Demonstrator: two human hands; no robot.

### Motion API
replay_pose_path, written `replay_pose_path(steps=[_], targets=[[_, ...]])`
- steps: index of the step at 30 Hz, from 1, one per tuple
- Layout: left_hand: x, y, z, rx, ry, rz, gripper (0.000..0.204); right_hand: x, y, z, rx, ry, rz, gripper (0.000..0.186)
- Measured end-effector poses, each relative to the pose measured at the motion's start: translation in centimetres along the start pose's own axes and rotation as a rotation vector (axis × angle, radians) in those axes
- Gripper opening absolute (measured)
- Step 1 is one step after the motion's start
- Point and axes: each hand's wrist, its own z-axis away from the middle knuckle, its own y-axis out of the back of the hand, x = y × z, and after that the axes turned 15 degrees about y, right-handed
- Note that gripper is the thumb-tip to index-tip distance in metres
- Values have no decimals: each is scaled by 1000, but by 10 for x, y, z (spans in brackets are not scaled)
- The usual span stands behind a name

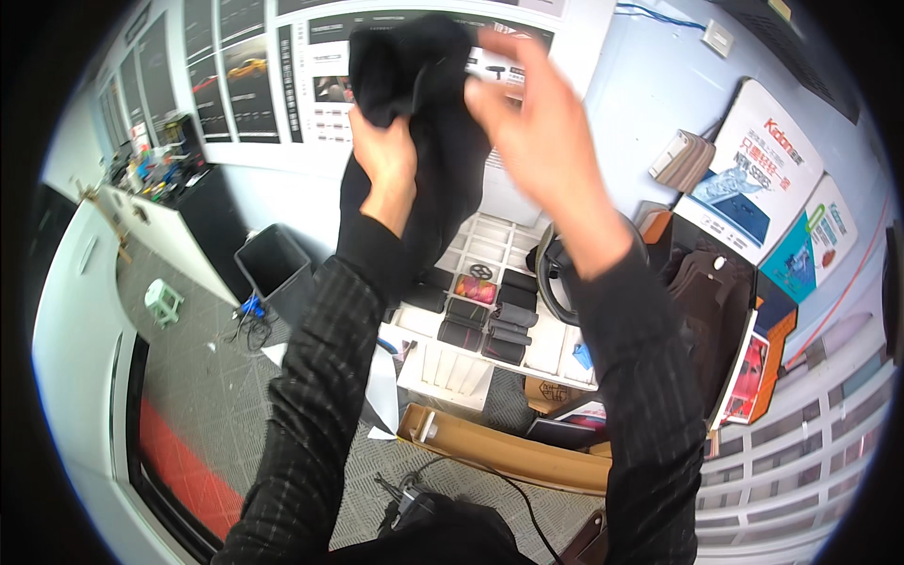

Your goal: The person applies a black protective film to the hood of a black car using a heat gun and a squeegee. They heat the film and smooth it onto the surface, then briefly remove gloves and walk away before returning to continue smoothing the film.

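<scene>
"Round the white gridded display rack, what's big?"

"Rack itself 1st. Then a tall white poster board w/ a blue pic, R of the rack. Long, open brown cardboard box, low down, near side of the rack."

"& the main item?"

"Soft black cloth piece, held up in front of the rack, hiding its far-L part. Bunched at the top, hanging long below. Exact kind: can't tell."

"Next size down?"

"Dark, open-topped rectangular bin, L of the rack. Pale green-&-white plastic stool, farther L, well apart from the rack. Black ring like a steering-wheel rim, at the rack's R end, partly hidden."

"Hands?"

"Both raised higher than the rack. L hand has the cloth gripped, fingertips partly hidden by fabric. R hand is blurred: thumb & index spread w/ a gap btwn, right by the cloth's R edge. Touching or just off it? Can't tell."

"Small stuff?"

"Dark grey & black fabric rolls, side by side in the rack's near part. Small pink-orange pack in the rack, near the rolls; tiny black wheel-shaped piece just beyond it."
</scene>
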Motion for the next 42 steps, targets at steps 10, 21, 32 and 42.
replay_pose_path(steps=[10,21,32,42], targets=[[-321,70,96,-389,1175,-211,43,-91,68,464,-328,-1058,236,32],[-312,228,166,-886,1146,51,28,-584,134,772,-476,-2555,474,45],[-277,421,539,-2164,762,-1609,39,-721,63,853,-62,-2444,97,40],[-262,209,756,-1815,1390,-1778,38,-870,277,885,510,-2635,1089,34]])
